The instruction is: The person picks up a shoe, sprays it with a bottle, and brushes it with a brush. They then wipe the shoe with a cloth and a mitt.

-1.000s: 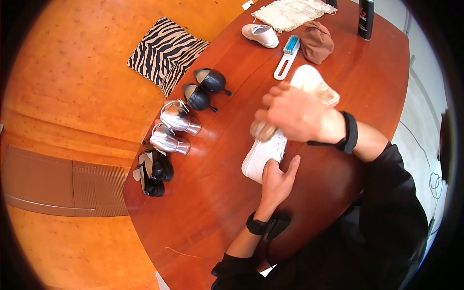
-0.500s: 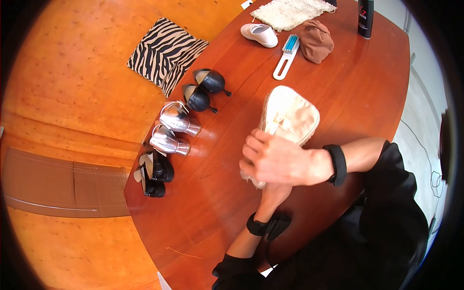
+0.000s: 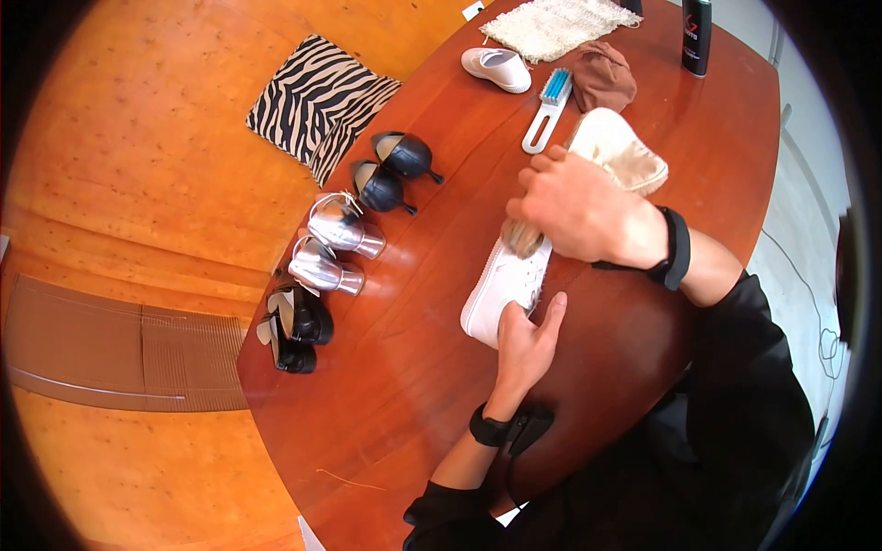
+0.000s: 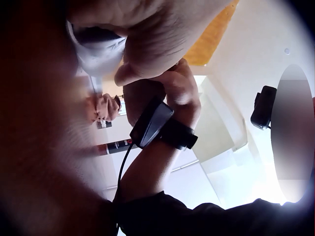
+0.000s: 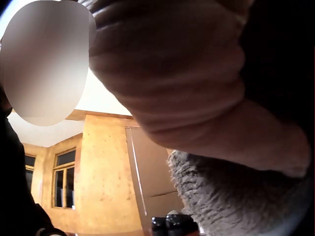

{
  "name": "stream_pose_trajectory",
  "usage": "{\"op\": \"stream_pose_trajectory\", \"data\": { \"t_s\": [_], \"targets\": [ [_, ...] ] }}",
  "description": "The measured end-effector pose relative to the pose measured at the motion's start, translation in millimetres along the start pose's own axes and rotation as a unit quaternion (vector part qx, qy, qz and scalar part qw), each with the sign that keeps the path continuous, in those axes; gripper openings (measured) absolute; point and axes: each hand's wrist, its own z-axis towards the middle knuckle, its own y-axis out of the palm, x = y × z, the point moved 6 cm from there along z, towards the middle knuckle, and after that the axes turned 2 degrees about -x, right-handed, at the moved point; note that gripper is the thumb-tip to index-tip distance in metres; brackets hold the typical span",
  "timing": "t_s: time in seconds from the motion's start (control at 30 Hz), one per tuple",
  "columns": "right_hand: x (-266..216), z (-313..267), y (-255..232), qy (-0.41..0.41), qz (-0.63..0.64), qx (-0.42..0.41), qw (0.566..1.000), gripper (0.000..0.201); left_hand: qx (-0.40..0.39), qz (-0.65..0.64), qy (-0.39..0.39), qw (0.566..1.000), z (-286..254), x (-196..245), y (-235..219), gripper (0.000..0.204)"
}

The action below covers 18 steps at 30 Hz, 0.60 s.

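A white lace-up sneaker [image 3: 501, 296] is over the table in the head view, its heel end toward the person. My left hand [image 3: 526, 344] holds it at the opening, with the fingers hidden in the shoe and the thumb outside. In the left wrist view the pale shoe [image 4: 101, 54] shows beside the hand. My right hand [image 3: 588, 209] grips a fleecy cream cloth [image 3: 614, 147] bunched in its middle. Its smooth side spreads beyond the knuckles, while a brownish fuzzy end overlaps the sneaker's toe. Grey-looking fleece [image 5: 221, 196] shows under the hand in the right wrist view.
Left along the table edge stand black heels [image 3: 404, 156], silver heels [image 3: 335, 223] and black shoes [image 3: 303, 315]. Farther back lie another white sneaker [image 3: 497, 70], a blue-bristled brush [image 3: 547, 112], a brown cloth [image 3: 604, 78], a shaggy cream mat [image 3: 556, 26] and a black spray can [image 3: 696, 39].
My right hand has swept the fleecy cloth toward me down the sneaker to its heel, then back out to the toe. The left hand keeps holding the sneaker in place.
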Motion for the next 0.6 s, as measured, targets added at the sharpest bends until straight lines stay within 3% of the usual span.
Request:
{"op": "stream_pose_trajectory", "data": {
  "t_s": [0.17, 0.23, 0.3, 0.43, 0.53, 0.6],
  "targets": [
    [0, 2, 5, 0.009, -0.020, 0.038, 0.999, 0.016, -0.023, -0.024, -0.034, 0.999, 4, -7, 0, 0.046],
    [-20, 3, 5, -0.048, 0.013, 0.068, 0.996, 0.019, -0.024, -0.013, -0.049, 0.998, 5, -8, 1, 0.043],
    [-42, 3, 8, -0.103, 0.017, 0.111, 0.988, 0.021, 0.002, -0.137, 0.063, 0.989, 5, 8, 1, 0.025],
    [-63, -1, 11, -0.169, 0.029, 0.143, 0.975, 0.023, -0.026, -0.104, 0.067, 0.992, 1, 8, 1, 0.021],
    [-54, 0, 8, -0.156, 0.049, 0.155, 0.974, 0.023, -0.008, -0.089, 0.074, 0.993, 2, 8, 0, 0.025],
    [-42, 2, 5, -0.126, 0.059, 0.127, 0.982, 0.023, -0.024, -0.180, 0.045, 0.982, 3, 11, 0, 0.028]
  ]
}}
